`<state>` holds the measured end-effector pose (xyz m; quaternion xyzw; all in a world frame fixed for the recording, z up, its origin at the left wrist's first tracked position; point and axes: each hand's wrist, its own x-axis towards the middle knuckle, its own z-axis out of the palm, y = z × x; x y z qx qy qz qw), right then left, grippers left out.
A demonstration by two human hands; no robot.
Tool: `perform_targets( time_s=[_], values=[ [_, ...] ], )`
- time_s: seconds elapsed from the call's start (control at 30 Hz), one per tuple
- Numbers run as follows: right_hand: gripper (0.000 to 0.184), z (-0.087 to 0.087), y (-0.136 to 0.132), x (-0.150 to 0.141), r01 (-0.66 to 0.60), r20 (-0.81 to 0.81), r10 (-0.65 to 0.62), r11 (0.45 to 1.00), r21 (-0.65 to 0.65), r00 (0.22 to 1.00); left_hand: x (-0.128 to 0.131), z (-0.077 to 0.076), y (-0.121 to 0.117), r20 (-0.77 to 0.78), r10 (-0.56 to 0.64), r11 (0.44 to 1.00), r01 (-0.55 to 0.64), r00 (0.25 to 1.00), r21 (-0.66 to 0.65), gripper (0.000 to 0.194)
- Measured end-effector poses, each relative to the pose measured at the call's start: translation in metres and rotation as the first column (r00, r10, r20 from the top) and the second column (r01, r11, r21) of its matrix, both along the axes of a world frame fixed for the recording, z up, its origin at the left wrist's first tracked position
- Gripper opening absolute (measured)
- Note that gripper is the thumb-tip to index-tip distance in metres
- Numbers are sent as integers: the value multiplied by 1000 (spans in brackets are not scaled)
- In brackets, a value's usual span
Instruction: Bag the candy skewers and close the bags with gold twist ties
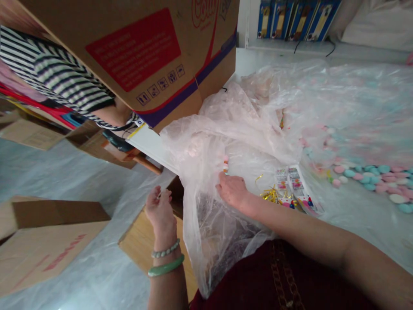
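My right hand is over the clear plastic bag, its fingers closed at the lower end of a short stacked candy stick with pink, orange and white pieces. My left hand is raised off the table's near edge, with its fingers curled together. Whatever lies between those fingertips is too small to name. Clear plastic bag film spreads over the table and drapes down its edge. Gold tinsel ties and printed packets lie just right of my right hand.
A big cardboard carton stands at the table's far left. Pink, blue and white candies lie right, partly under plastic. Beside the carton is a person in a striped sleeve. An open carton sits on the floor; blue boxes stand behind.
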<state>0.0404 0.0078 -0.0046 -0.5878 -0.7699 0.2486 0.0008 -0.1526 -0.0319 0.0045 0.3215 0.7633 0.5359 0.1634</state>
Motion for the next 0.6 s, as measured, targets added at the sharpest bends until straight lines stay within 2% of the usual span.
perform_targets(
  time_s=[0.03, 0.07, 0.1, 0.13, 0.17, 0.2, 0.23, 0.27, 0.3, 0.37, 0.43, 0.5, 0.6],
  values=[
    [33, -2, 2, -3, 6, 7, -6, 1000, -5, 1000, 6, 11, 0, -111, 16, 998, -9, 994, 62, 27],
    [36, -4, 3, -4, 10, 16, -10, 1000, -11, 1000, 14, 21, -2, -257, -11, 994, 39, 966, 104, 25],
    [39, -5, 4, -3, 22, 23, -21, 1000, -18, 1000, 24, 31, -4, -405, -78, 984, 135, 911, 114, 23],
    [40, -7, 4, 0, 47, 23, -47, 999, -19, 999, 36, 39, -6, -510, -226, 951, 302, 830, 71, 21],
    [39, -7, 3, 5, 89, 13, -89, 996, -5, 996, 48, 45, -8, -566, -424, 867, 497, 707, -30, 22],
    [35, -7, 2, 12, 142, -8, -142, 989, 29, 990, 59, 47, -9, -583, -622, 729, 658, 523, -187, 24],
    [30, -6, 1, 21, 203, -38, -201, 976, 80, 979, 68, 46, -9, -563, -751, 597, 719, 345, -356, 27],
    [27, -5, -1, 33, 262, -72, -254, 954, 144, 965, 75, 43, -8, -527, -818, 521, 687, 233, -506, 30],
    [25, -5, -3, 46, 308, -99, -292, 927, 216, 951, 80, 38, -6, -488, -852, 495, 596, 189, -632, 34],
    [22, -6, -5, 74, 364, -105, -349, 880, 305, 931, 83, 27, -2, -453, -857, 514, 344, 247, -786, 43],
    [21, -10, -6, 101, 396, -54, -400, 860, 323, 915, 83, 20, 1, -449, -834, 520, 185, 322, -834, 48],
    [22, -16, -4, 121, 381, 30, -399, 894, 235, 917, 86, 20, 3, -449, -830, 524, 186, 332, -831, 47],
    [21, -22, -1, 136, 384, 35, -388, 919, 90, 921, 102, 29, 3, -433, -846, 524, 332, 310, -785, 36]
  ],
)
